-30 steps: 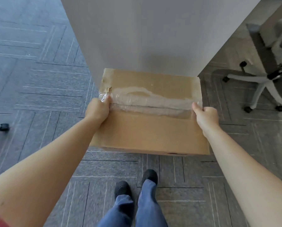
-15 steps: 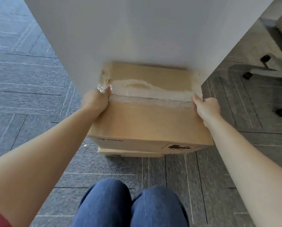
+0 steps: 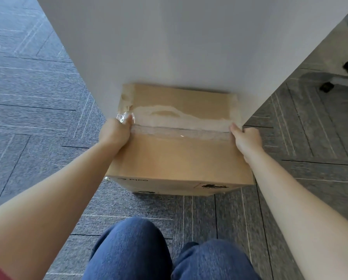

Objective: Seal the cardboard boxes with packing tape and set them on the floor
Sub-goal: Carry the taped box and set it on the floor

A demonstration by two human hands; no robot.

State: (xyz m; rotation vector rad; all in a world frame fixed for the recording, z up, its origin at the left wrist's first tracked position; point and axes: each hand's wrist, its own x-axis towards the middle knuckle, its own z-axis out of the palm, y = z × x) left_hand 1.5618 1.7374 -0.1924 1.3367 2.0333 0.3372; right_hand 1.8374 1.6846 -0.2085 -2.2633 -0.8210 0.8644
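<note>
Box [image 3: 179, 156] lower — lands on stack; lower box now hidden

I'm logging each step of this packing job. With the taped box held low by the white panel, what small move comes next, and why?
Probably ease the cardboard box down and let go: the clear tape already spans its seam, and the left hand and right hand grip its sides just above the carpet floor.

I see both my arms stretched forward and down, the left hand [image 3: 114, 131] and the right hand [image 3: 246, 137] closed in a grip, my knees bent below.
</note>
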